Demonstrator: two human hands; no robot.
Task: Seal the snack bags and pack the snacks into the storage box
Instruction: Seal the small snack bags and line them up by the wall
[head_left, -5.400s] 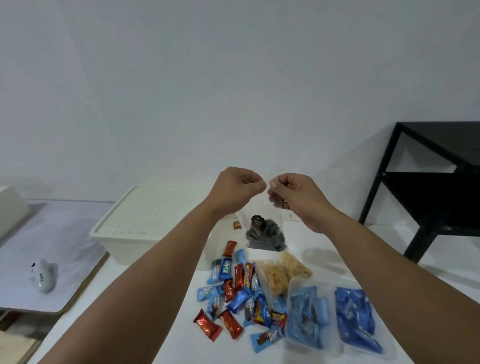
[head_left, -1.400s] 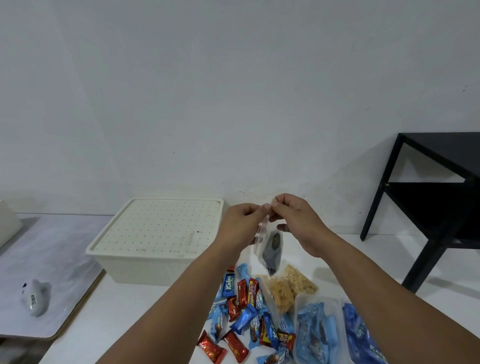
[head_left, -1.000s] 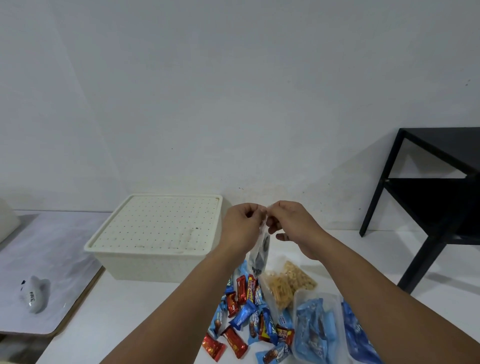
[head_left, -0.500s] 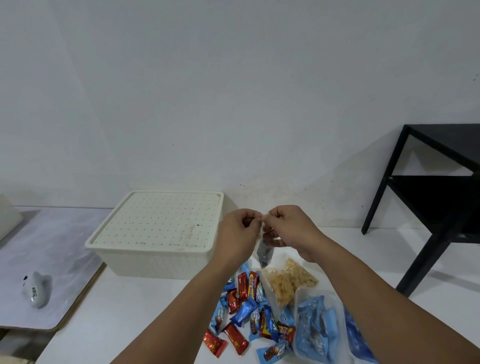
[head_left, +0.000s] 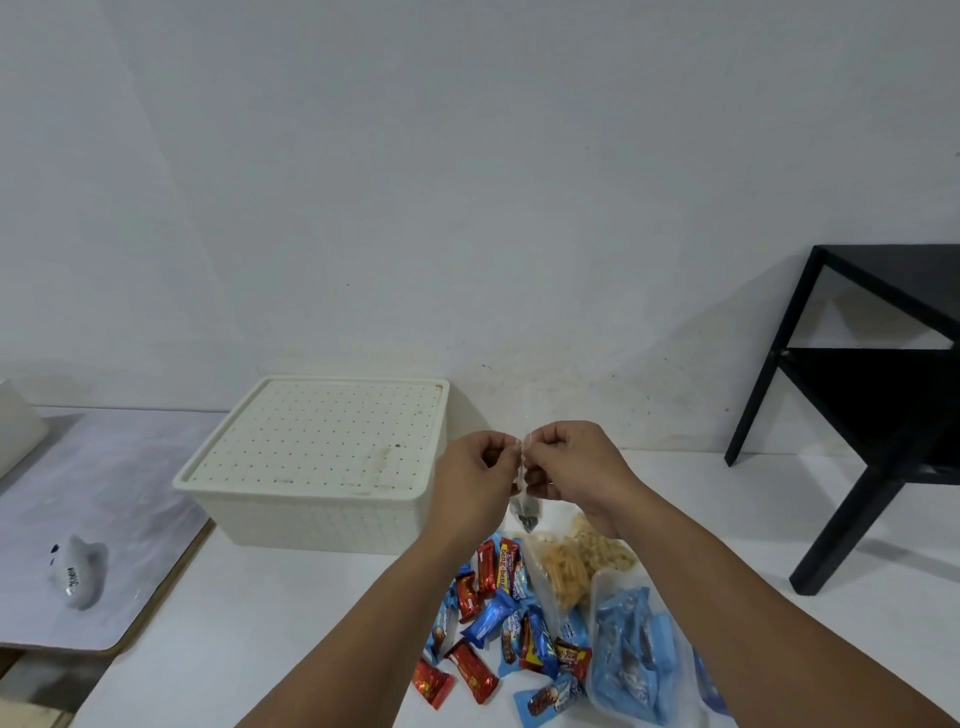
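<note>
My left hand (head_left: 472, 480) and my right hand (head_left: 574, 467) meet in mid-air and pinch the top edge of a small clear snack bag (head_left: 525, 506) with dark pieces in it. The bag hangs edge-on between them, mostly hidden. Below lie loose red and blue wrapped snacks (head_left: 498, 618), a clear bag of yellow crackers (head_left: 569, 564) and a clear bag of blue wrapped snacks (head_left: 631, 660). The cream storage box (head_left: 322, 519) stands to the left with its perforated lid (head_left: 327, 431) on.
A black shelf frame (head_left: 852, 415) stands at the right against the wall. At the left a grey-topped board (head_left: 93, 493) carries a small grey shark-shaped object (head_left: 78, 569). The white table surface (head_left: 249, 623) runs in front of the box.
Over the last seconds the bag turned from face-on to edge-on. Both hands stayed pinched on its top and sank slightly, close together.
</note>
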